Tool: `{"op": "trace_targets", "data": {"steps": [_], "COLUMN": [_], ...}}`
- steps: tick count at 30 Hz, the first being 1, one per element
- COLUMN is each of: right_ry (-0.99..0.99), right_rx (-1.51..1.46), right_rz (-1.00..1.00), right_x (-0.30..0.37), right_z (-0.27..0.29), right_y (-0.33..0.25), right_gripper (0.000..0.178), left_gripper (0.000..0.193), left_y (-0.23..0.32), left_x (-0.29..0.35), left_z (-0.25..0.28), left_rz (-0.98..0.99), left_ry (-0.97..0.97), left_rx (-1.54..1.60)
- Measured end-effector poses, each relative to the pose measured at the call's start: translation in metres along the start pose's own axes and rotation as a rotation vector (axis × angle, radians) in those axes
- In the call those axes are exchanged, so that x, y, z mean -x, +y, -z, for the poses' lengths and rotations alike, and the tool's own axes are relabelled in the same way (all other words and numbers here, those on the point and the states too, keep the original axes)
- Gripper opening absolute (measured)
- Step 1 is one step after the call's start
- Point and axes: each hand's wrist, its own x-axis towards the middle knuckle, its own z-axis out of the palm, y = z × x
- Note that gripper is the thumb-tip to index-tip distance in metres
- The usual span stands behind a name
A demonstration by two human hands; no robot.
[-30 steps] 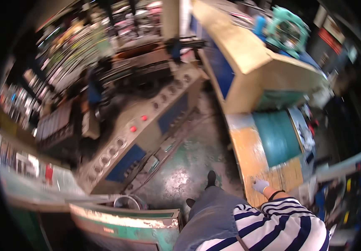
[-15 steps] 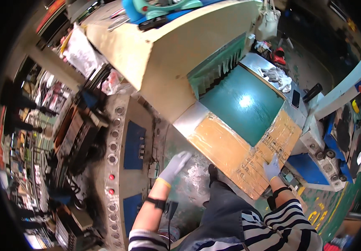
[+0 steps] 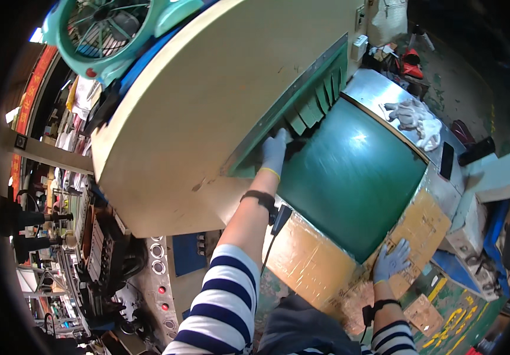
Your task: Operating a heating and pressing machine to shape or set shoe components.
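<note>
My left hand [image 3: 274, 151], in a pale glove, reaches into the left end of the machine's slot, at the green strip curtain [image 3: 308, 112]. Its fingers look stretched out against the strips, and I see nothing held in them; the tips are partly hidden. A dark green conveyor belt [image 3: 349, 183] comes out from under the curtain. On the taped cardboard [image 3: 426, 228] along the belt's near right edge, my gloved right hand [image 3: 392, 260] lies flat with fingers spread.
A beige machine housing [image 3: 207, 118] rises beyond the belt, with a turquoise fan [image 3: 110, 29] on top. White gloves [image 3: 414, 118] and a black phone [image 3: 446, 160] lie on the metal ledge at right. A control panel with red buttons [image 3: 162, 290] stands at lower left.
My left hand has moved from above the floor, forward and up into the curtained slot. The right hand has flattened onto the cardboard. My view has shifted closer to the machine.
</note>
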Motion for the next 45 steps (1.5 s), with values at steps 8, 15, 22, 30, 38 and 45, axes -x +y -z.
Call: {"op": "trace_targets", "data": {"steps": [8, 15, 22, 30, 38, 45], "right_ry": [-0.028, 0.000, -0.069, 0.084, -0.960, -1.958], "right_rx": [-0.099, -0.106, -0.095, 0.070, -1.304, -0.644], "right_rz": [0.044, 0.079, 0.174, 0.201, 0.450, 0.699], "right_x": [0.000, 0.005, 0.031, 0.013, -0.019, 0.158], "right_z": [-0.005, -0.004, 0.002, -0.014, 0.003, 0.123], "right_y": [-0.022, -0.024, -0.053, -0.028, -0.009, -0.153], "right_gripper": [0.077, 0.076, 0.070, 0.069, 0.062, 0.060], "left_gripper": [0.094, 0.088, 0.077, 0.049, 0.063, 0.088], "left_y": [-0.109, -0.070, -0.106, -0.073, -0.150, -0.262], "left_x": [-0.164, -0.154, -0.112, 0.111, 0.338, 0.456], "left_z": [-0.024, 0.000, 0.074, 0.000, 0.104, 0.232], "left_rz": [0.047, -0.009, -0.044, -0.045, 0.262, 0.241], "left_ry": [-0.128, -0.156, -0.150, -0.448, -1.055, -0.875], "left_rx": [-0.116, -0.417, -0.344, 0.605, 0.548, 0.602]}}
